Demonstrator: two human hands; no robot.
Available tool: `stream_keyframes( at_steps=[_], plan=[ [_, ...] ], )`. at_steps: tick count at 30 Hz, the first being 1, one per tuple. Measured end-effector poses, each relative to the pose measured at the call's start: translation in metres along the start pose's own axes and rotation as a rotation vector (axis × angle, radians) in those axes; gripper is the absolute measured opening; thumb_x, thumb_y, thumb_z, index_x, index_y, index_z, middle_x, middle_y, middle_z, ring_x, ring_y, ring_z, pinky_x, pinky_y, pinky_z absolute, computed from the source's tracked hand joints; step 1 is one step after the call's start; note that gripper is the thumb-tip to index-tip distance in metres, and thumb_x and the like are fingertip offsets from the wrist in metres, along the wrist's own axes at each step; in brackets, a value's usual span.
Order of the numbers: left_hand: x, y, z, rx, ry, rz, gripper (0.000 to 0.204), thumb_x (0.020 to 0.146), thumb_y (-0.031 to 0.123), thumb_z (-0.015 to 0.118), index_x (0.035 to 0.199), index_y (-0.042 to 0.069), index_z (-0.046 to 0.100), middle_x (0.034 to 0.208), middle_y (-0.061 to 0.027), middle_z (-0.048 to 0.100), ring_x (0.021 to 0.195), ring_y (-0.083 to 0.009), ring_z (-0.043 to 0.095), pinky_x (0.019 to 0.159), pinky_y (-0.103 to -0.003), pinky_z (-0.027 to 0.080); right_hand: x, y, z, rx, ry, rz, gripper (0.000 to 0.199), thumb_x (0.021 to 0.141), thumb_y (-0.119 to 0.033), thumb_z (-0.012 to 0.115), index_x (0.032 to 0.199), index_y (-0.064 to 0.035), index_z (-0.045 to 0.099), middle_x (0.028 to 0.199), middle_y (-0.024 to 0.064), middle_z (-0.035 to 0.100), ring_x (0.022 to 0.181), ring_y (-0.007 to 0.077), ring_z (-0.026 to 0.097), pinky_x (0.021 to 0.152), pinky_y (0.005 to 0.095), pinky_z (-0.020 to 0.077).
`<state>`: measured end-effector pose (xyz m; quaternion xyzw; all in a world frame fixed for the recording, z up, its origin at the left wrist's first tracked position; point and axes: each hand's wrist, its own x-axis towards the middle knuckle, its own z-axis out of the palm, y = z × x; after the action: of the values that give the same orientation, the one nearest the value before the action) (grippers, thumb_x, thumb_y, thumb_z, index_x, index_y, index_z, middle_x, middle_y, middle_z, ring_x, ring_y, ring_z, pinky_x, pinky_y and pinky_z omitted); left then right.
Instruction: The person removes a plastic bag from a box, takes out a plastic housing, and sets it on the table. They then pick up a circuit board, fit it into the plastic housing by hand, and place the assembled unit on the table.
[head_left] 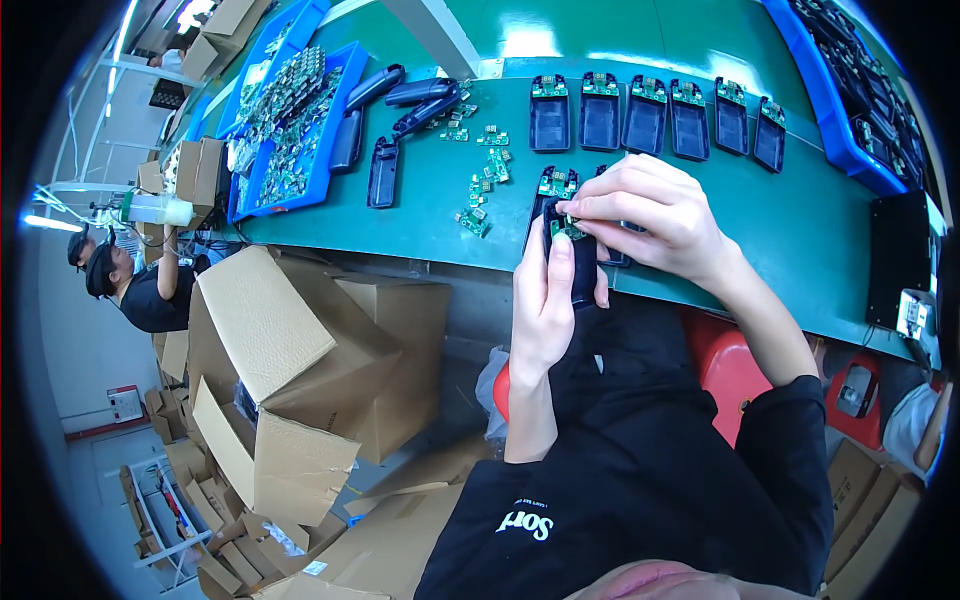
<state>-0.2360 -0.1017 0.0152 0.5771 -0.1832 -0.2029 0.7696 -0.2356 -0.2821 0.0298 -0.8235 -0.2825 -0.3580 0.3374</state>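
Near the front edge of the green table, my left hand [545, 305] is wrapped round a black plastic casing [583, 287]. My right hand [655, 212] pinches at a small green circuit board [568, 228] at the casing's upper end; its fingers partly hide the board. Just behind my hands lies another black casing with a green board [558, 182] in its top. Farther back, several open black casings [600, 112] stand in a row, each with a green board at its upper end. Loose green boards [497, 165] are scattered left of my hands.
At the left, a blue bin [345, 75] holds piled circuit boards, with black casings [382, 172] beside it. Another blue bin [835, 130] of black parts stands at the right. Open cardboard boxes [270, 320] crowd the floor at left. A person [150, 290] stands beyond; a red stool [728, 365] is near me.
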Motion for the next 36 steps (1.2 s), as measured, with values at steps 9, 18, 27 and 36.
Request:
stream_keyframes(
  at_steps=[9, 18, 27, 36],
  plan=[
    [-0.001, 0.002, 0.000, 0.088, 0.002, 0.018, 0.036, 0.109, 0.026, 0.033, 0.128, -0.003, 0.045, 0.088, -0.0087, 0.060, 0.060, -0.0125, 0.060, 0.056, -0.024, 0.050, 0.003, -0.003, -0.003, 0.144, -0.006, 0.123, 0.031, 0.077, -0.003, 0.077, 0.107, -0.0031, 0.072, 0.099, 0.0083, 0.069, 0.083, 0.0187, 0.067, 0.073, 0.0297, 0.0537],
    [0.001, 0.003, -0.002, -0.095, 0.019, 0.011, 0.039, 0.109, 0.028, 0.031, 0.129, -0.002, 0.045, 0.086, -0.0100, 0.062, 0.059, -0.0132, 0.061, 0.055, -0.025, 0.053, -0.001, -0.003, -0.004, 0.794, -0.328, 0.666, 0.051, 0.091, -0.003, 0.064, 0.140, -0.0004, 0.051, 0.123, 0.0127, 0.065, 0.088, 0.0134, 0.066, 0.082, 0.0294, 0.0556],
    [0.003, 0.005, -0.006, -0.049, -0.018, 0.020, 0.040, 0.109, 0.029, 0.030, 0.130, -0.002, 0.045, 0.085, -0.0117, 0.063, 0.058, -0.0137, 0.061, 0.052, -0.025, 0.051, -0.005, -0.006, -0.001, 0.957, -0.222, 0.734, 0.045, 0.091, -0.002, 0.063, 0.135, 0.0008, 0.055, 0.124, 0.0126, 0.066, 0.085, 0.0126, 0.067, 0.082, 0.0284, 0.0563],
    [0.012, -0.012, -0.016, -0.372, -0.054, -0.104, 0.042, 0.108, 0.030, 0.029, 0.132, -0.002, 0.043, 0.097, -0.0130, 0.063, 0.061, -0.0161, 0.063, 0.057, -0.028, 0.053, -0.007, -0.003, 0.011, 0.687, -0.219, 0.652, 0.052, 0.083, -0.006, 0.071, 0.132, -0.0016, 0.055, 0.121, 0.0128, 0.066, 0.101, 0.0194, 0.065, 0.091, 0.0354, 0.0539]
  ],
)
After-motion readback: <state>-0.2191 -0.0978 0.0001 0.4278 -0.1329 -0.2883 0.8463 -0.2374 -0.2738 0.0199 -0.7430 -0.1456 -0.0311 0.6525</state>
